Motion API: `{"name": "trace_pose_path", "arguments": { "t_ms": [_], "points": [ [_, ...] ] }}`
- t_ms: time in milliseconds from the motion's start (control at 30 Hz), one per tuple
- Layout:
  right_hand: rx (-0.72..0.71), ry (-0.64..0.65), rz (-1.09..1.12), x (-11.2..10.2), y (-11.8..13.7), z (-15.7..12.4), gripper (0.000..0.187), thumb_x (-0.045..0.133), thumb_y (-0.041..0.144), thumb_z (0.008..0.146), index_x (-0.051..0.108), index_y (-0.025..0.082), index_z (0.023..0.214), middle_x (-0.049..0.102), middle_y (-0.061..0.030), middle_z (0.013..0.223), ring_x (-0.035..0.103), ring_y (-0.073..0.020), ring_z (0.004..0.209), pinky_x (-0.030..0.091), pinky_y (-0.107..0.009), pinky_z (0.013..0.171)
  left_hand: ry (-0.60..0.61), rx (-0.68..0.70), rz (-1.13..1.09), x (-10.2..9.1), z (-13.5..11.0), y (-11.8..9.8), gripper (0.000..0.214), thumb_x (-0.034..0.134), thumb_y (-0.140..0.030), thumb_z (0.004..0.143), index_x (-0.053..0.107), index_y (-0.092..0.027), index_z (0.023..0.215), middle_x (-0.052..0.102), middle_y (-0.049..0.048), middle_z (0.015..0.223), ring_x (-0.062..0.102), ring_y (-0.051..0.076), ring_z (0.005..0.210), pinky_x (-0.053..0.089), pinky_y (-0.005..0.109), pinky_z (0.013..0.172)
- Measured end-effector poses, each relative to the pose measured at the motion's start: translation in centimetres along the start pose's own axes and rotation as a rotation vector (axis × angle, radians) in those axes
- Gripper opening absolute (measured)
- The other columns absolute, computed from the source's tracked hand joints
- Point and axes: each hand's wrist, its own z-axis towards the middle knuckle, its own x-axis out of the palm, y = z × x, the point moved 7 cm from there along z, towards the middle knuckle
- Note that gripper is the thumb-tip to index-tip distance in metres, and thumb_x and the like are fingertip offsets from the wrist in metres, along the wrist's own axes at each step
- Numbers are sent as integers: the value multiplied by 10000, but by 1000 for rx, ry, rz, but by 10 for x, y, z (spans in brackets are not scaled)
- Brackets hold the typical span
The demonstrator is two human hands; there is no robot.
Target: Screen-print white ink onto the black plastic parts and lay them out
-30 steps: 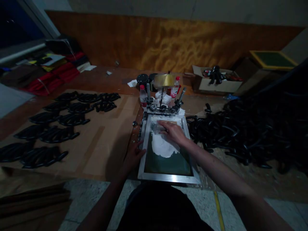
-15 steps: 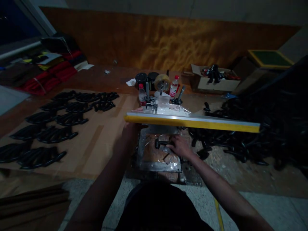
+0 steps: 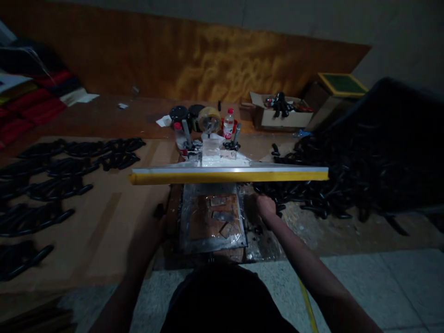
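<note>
A printing screen with a yellow edge stands lifted, seen edge-on above a plastic-covered brown platen that has bits of tape on it. My left hand lies in deep shadow at the platen's left side, below the screen's left end; its fingers do not show. My right hand is to the right of the platen, at the near edge of a heap of black parts. Its fingers are curled closed, and what they hold is hidden.
Rows of black parts lie on brown cardboard at the left. Behind the screen's hinge stand two bottles, a tape roll and dark jars. A cardboard box and a green screen sit at the back right.
The screen, flat with my right hand on its white ink a second ago, is now raised. My right hand went to the platen, then right to the heap. The view swung right.
</note>
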Motion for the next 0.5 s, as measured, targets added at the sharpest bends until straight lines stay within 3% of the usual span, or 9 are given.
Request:
{"name": "trace_pose_path", "arguments": {
  "t_ms": [67,133,200,267,367,433,500],
  "points": [
    [75,56,-26,6,-33,19,314,449,267,971,674,135,1146,698,-206,1041,693,-276,962,497,-330,769,41,-151,194,-14,7,38,553,350,-448,895,640,-107,1220,669,264,1197,649,428,1062,478,508,851],
    [81,67,-22,12,-50,25,326,463,299,971,652,121,1169,693,-207,1068,684,-278,1002,493,-318,776,89,-266,316,-17,7,66,666,259,-548,913,639,-86,1206,673,287,1172,657,444,1038,480,510,821],
    [112,16,-44,11,-59,20,332,458,273,968,600,113,1221,675,-209,1116,674,-279,1028,487,-311,773,110,-281,364,-15,5,76,733,226,-631,901,637,-110,1212,682,274,1165,659,443,1041,475,513,825],
    [134,-70,-74,3,-62,10,333,439,218,960,545,106,1255,671,-211,1107,680,-278,994,482,-319,759,94,-290,428,-19,6,73,730,261,-658,884,649,-120,1190,686,274,1153,650,450,1057,460,534,848],
    [-2,-132,-8,-6,-39,-6,323,443,262,968,518,133,1254,696,-166,1030,687,-265,894,484,-332,737,10,-292,436,-38,11,40,630,330,-611,879,682,-131,1085,714,256,1035,659,431,1014,466,519,836],
    [-211,-131,114,-8,-4,-16,322,446,306,975,544,154,1241,697,-134,1044,674,-246,922,493,-320,764,-82,-130,235,-52,17,-11,525,340,-557,893,680,-179,1024,726,164,903,682,327,897,493,417,785],
    [-445,-129,208,-6,39,-27,336,416,266,982,583,191,1264,673,-108,1137,651,-215,1005,493,-295,827,-185,107,-151,-68,16,-74,507,317,-557,909,653,-202,1045,689,67,776,643,204,703,492,300,671]
  ]
}}
